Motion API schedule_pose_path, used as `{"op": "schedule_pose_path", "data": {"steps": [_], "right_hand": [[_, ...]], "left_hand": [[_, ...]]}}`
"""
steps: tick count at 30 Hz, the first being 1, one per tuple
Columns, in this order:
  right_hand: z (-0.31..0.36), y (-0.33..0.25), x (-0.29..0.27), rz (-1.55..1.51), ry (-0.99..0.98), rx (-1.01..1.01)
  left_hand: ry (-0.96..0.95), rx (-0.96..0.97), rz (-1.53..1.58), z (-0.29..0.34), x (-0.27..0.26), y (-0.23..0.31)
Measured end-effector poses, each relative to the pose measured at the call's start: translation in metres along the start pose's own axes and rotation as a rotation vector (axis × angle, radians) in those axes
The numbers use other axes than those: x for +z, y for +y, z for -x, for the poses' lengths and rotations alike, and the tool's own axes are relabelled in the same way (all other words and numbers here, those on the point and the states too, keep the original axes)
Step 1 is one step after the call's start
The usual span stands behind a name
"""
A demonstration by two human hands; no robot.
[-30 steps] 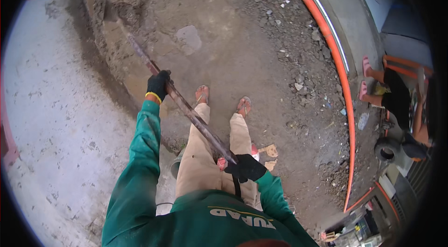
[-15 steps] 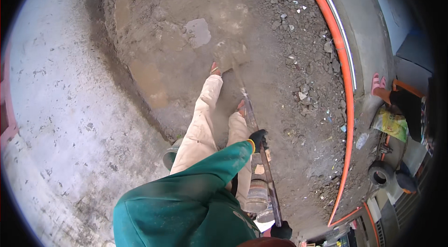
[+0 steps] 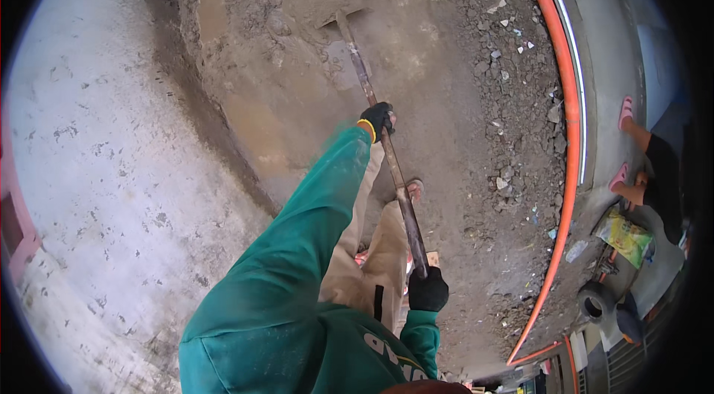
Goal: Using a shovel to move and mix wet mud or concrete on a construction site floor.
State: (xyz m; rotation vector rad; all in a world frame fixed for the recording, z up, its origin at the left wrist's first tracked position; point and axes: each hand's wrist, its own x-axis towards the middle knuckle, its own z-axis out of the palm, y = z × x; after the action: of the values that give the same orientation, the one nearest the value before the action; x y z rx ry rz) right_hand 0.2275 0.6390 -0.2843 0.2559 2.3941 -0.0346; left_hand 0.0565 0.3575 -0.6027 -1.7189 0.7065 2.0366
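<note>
A long-handled shovel (image 3: 396,171) reaches from close to my body out over the muddy ground, its shaft slanting away and slightly left. My left hand (image 3: 378,121), in a black glove with a yellow cuff, is wrapped round the middle of the shaft, with the arm stretched forward. Near my waist, my right hand (image 3: 428,291), also black-gloved, closes on the shaft's near end. The blade (image 3: 327,3) lies on the mud at the far end, carrying or coated with wet grey-brown material, so its outline partly blends into the ground.
Pale concrete slab (image 3: 126,156) borders the mud on the left, with a shallow puddle (image 3: 256,133) beside its edge. Rubble (image 3: 506,133) and an orange pipe (image 3: 571,119) run along the right. Beyond the pipe are another person's legs (image 3: 637,133), a bright sack (image 3: 625,236) and a tyre (image 3: 595,301).
The shovel has moved forward and a little left over the mud. Both hands have travelled forward with it, still gripping the shaft. The buckets by my legs are now out of sight.
</note>
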Motion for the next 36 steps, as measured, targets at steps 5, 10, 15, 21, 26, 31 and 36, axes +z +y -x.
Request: {"op": "schedule_pose_path", "data": {"steps": [5, 10, 15, 21, 26, 31, 36], "right_hand": [[0.057, 0.001, 0.01, 0.01, -0.025, -0.009], [0.064, -0.076, -0.042, 0.107, 0.038, -0.066], [0.04, -0.089, -0.036, -0.204, 0.187, -0.349], [0.001, -0.018, -0.046, -0.342, -0.262, -0.236], [0.01, 0.076, -0.028, -0.377, -0.221, -0.193], [0.02, 0.152, -0.026, -0.222, -0.209, -0.041], [0.013, 0.123, -0.058, -0.025, -0.094, 0.025]], "left_hand": [[-0.142, -0.016, 0.112, 0.068, -0.038, 0.021], [-0.855, 0.004, 0.525, 0.126, -0.064, 0.106], [-1.077, 0.2, 0.722, 0.169, -0.071, 0.157], [-1.148, 0.359, 0.485, 0.262, -0.028, 0.128], [-1.415, 0.254, 0.365, 0.327, 0.036, 0.062], [-0.715, 0.113, -0.048, 0.355, 0.042, 0.011], [0.009, 1.377, -1.315, 0.351, -0.019, -0.056]]}}
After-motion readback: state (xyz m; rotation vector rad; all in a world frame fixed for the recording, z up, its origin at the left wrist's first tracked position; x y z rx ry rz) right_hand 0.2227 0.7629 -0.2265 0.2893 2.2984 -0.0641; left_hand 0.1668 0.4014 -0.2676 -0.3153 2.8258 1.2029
